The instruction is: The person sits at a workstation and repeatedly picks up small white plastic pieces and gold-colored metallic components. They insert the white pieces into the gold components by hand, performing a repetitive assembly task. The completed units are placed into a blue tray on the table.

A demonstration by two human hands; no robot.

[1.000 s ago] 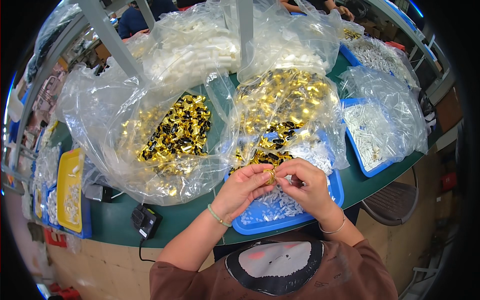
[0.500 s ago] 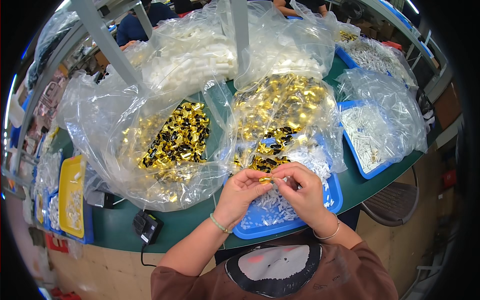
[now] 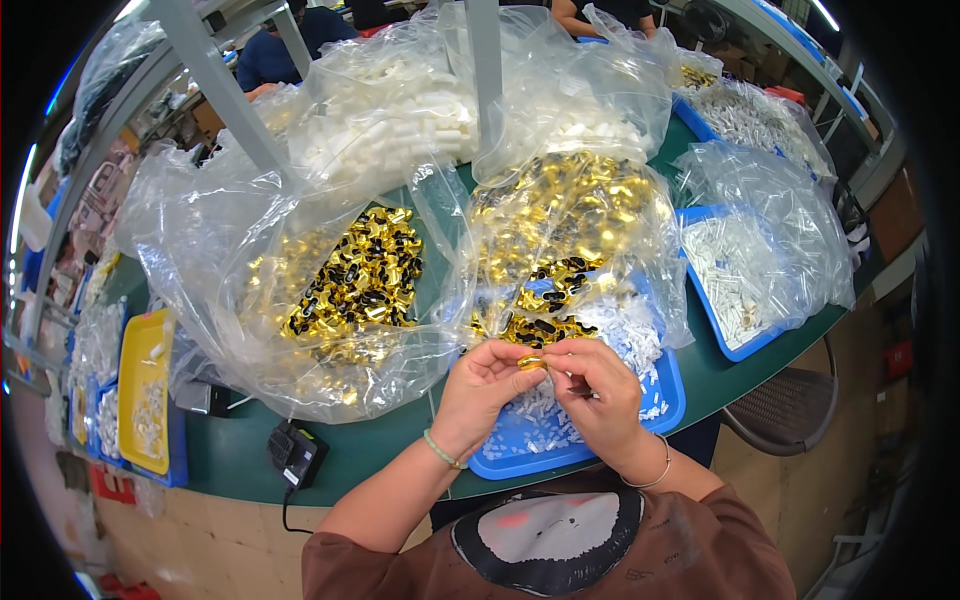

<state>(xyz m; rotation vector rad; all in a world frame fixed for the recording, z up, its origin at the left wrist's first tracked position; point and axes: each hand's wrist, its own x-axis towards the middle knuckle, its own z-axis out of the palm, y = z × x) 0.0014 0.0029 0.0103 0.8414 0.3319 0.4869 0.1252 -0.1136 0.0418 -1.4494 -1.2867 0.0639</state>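
Note:
A small shiny gold piece [image 3: 531,362] with a rounded shape is pinched between thumb and fingers of my left hand [image 3: 486,388]. My right hand [image 3: 603,398] is closed at the right end of that piece, its fingertips touching or very near it. Whatever lies between the right fingers is too small to name. Both hands are over a blue tray [image 3: 530,465] with many small clear-white plastic pieces [image 3: 545,425] in it. Loose gold-and-black pieces [image 3: 545,328] lie just beyond my fingertips, at the mouth of a clear plastic bag [image 3: 570,205].
Another clear bag [image 3: 200,260] of gold-and-black pieces spreads left. White tubular parts [image 3: 390,140] fill bags behind. On the right, a blue tray [image 3: 740,350] holds thin clear pieces. A yellow tray [image 3: 142,345] and black power adapter [image 3: 296,455] are left. A grey post [image 3: 485,80] rises beyond.
The fingers of my right hand have shifted slightly on or by the gold piece, and that hand has turned a little. My left hand keeps its pinch in nearly the same place.

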